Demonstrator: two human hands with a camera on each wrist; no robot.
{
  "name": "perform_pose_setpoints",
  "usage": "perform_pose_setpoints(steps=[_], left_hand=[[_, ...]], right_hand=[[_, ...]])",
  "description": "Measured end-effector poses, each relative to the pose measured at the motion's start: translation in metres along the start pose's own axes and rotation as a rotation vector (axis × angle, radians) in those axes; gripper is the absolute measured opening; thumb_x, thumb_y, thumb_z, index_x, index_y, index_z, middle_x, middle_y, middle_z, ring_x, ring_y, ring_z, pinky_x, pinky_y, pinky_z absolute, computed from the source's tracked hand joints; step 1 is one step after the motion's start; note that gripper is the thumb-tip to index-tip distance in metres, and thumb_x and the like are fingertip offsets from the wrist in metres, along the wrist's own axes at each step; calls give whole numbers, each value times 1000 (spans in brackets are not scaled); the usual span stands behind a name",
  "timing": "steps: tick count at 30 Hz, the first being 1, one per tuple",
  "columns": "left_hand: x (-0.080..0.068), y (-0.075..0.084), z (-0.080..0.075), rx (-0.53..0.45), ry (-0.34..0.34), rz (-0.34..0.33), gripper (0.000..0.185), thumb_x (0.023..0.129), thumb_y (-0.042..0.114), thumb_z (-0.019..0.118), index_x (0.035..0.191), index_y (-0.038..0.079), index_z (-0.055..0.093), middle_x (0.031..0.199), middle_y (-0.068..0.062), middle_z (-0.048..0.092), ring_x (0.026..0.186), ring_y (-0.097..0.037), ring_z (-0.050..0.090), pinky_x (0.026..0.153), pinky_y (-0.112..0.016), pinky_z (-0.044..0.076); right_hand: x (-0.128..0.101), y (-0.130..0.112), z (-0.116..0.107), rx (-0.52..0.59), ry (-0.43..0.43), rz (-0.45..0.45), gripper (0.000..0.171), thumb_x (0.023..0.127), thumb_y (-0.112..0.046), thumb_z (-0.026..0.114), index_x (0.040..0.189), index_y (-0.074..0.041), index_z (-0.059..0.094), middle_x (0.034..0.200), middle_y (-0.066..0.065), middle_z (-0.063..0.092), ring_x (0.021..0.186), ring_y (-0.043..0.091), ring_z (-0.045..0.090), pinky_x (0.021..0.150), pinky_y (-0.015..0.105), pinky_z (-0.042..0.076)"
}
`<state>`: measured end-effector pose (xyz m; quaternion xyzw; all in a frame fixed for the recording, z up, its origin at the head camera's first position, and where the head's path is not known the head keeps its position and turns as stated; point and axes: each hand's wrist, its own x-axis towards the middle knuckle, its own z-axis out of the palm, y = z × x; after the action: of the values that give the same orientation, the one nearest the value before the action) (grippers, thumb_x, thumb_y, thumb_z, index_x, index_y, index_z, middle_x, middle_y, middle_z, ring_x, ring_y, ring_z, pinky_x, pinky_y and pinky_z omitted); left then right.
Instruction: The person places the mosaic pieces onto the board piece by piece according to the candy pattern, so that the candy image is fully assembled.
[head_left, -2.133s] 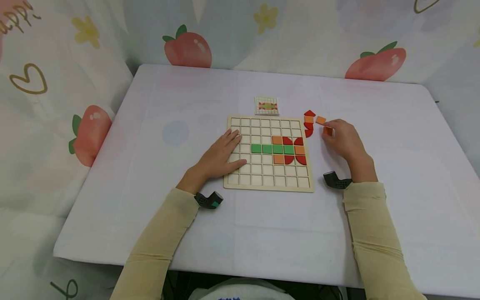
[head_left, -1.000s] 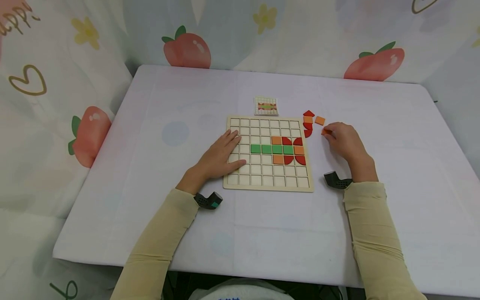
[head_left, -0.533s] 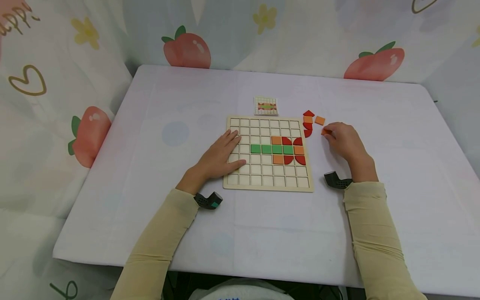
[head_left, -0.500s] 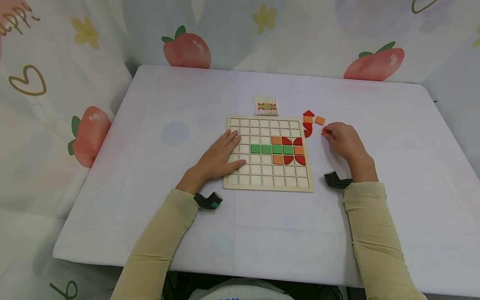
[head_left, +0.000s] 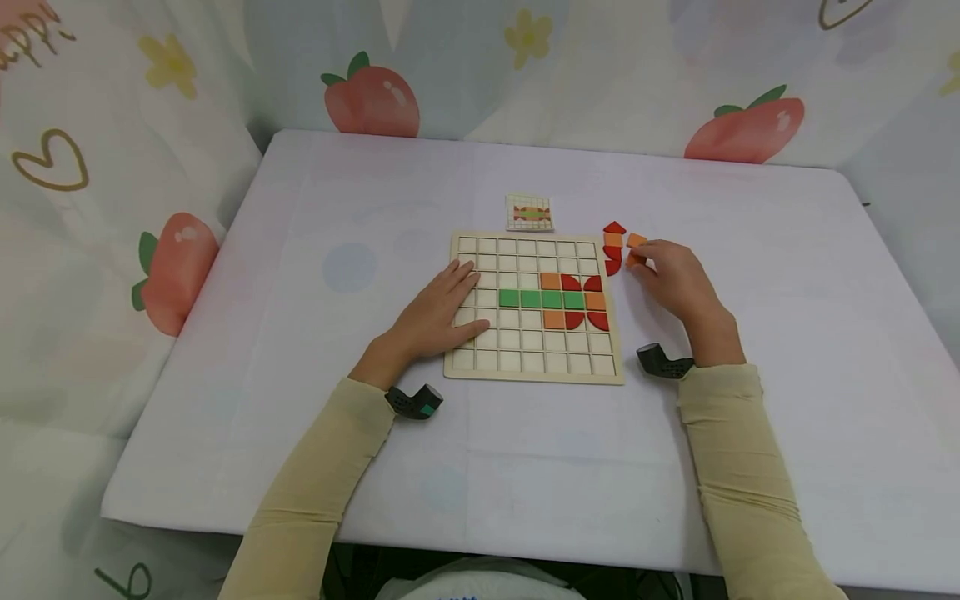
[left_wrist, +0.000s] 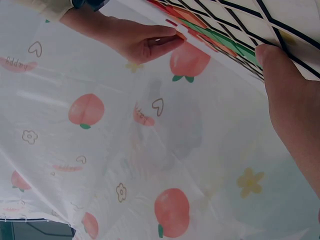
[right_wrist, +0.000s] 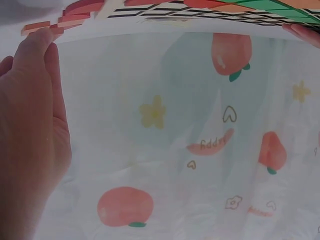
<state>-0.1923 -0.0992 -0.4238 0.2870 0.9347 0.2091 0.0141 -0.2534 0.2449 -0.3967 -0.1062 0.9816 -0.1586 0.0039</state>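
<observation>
One gridded wooden board [head_left: 525, 367] lay on the worktop [head_left: 375, 208], and one small pattern card [head_left: 529, 212] sat just beyond it. In the board there were four green squares [head_left: 542, 298], three orange squares [head_left: 552, 282] and four red quarter-round pieces [head_left: 573, 282]. Beside the board, loose pieces [head_left: 613, 240] showed as three red and at least two orange; a hand partly hid them.

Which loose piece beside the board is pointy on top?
The red house-shaped wooden piece, farthest from the person in the loose pile; the other loose pieces are orange squares or rounded red ones.
</observation>
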Motion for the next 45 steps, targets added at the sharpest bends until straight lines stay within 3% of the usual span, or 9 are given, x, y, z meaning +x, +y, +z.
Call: perform_pose_setpoints(steps=[4, 10, 16, 19, 26, 45], left_hand=[[0, -1, 1, 3, -9, -7, 76, 80, 58, 34, 135, 9, 18, 140, -3, 9, 126, -15, -3, 100, -30, 5], [0, -1, 1, 0, -9, -1, 76, 80, 58, 34, 135, 9, 17, 140, -3, 8, 126, -15, -4, 100, -31, 5], [0, -1, 2, 0, -7, -15, 76, 79, 58, 35, 135, 9, 19, 140, -3, 9, 126, -15, -4, 100, -31, 6], [0, -1, 3, -5, -2, -10, 76, 79, 58, 35, 135, 9, 20, 140, -3, 10, 126, -16, -3, 100, -31, 6], [0, -1, 2, 7, -12, -12, 76, 79, 59, 33, 135, 9, 18, 140, -3, 8, 126, -15, -4, 100, -30, 4], [1, -2, 0, 3, -25, -9, 76, 80, 59, 33, 135, 10, 17, 140, -2, 8, 126, -15, -5, 100, -29, 3]], right_hand=[[1, -9, 0, -12, -3, -20, 37, 81, -7, 56, 117, -3, 51, 112, 15, 50, 104, 29, 41, 89, 42, 31], [-5, -30, -9, 14, 21, -43, 28, 80, -4, 55, 108, 0, 56, 108, 16, 52, 106, 30, 40, 89, 43, 31], [-8, -41, -9, 22, 35, -188, 17, 80, -5, 56, 97, -1, 58, 89, 10, 53, 84, 25, 46, 75, 38, 40], [-9, -44, -8, 25, 46, -200, 17, 80, -4, 56, 96, -1, 59, 86, 9, 52, 81, 23, 45, 73, 37, 40], [-7, -59, -3, 43, 3, -227, 24, 81, -5, 55, 105, 0, 57, 100, 13, 55, 98, 26, 43, 84, 40, 36], [-4, -95, 3, 19, -62, -249, 30, 81, -9, 55, 110, -2, 55, 113, 13, 49, 109, 26, 39, 88, 40, 34]])
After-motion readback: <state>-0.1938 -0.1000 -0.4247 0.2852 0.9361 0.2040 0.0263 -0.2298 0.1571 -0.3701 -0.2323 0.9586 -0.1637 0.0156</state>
